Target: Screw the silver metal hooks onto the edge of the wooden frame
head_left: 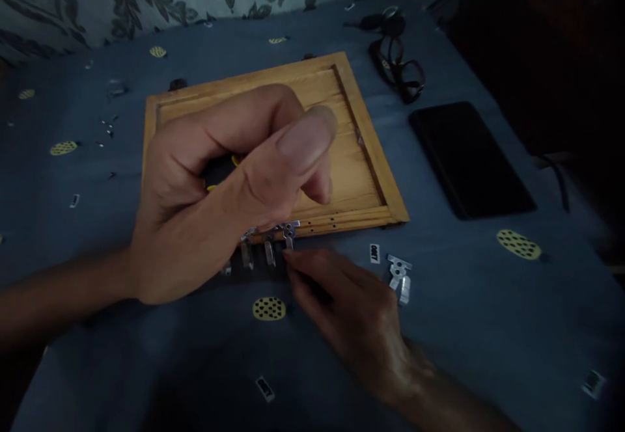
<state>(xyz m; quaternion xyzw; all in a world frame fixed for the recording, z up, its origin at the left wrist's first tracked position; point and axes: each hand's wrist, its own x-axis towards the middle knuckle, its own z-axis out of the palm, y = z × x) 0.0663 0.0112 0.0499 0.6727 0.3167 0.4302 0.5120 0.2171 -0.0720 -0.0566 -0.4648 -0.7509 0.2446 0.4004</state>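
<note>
My left hand (219, 185) is raised close to the camera, its fingers curled around a dark tool with yellow marks (222, 170), mostly hidden in the fist. It hovers over a wooden framed panel (364, 139) lying on a blue cloth. At the panel's near edge sits a row of small silver metal brackets (268, 243). My right hand (351, 315) rests on the cloth below them, its fingertips touching the rightmost bracket (290, 231). A loose silver bracket (400, 276) lies to the right.
A black phone (469, 159) lies right of the panel, with dark-framed glasses (398, 67) and keys (385, 22) beyond it. Small tags and bits (374, 253) are scattered on the patterned blue cloth (488, 328). A patterned curtain hangs behind.
</note>
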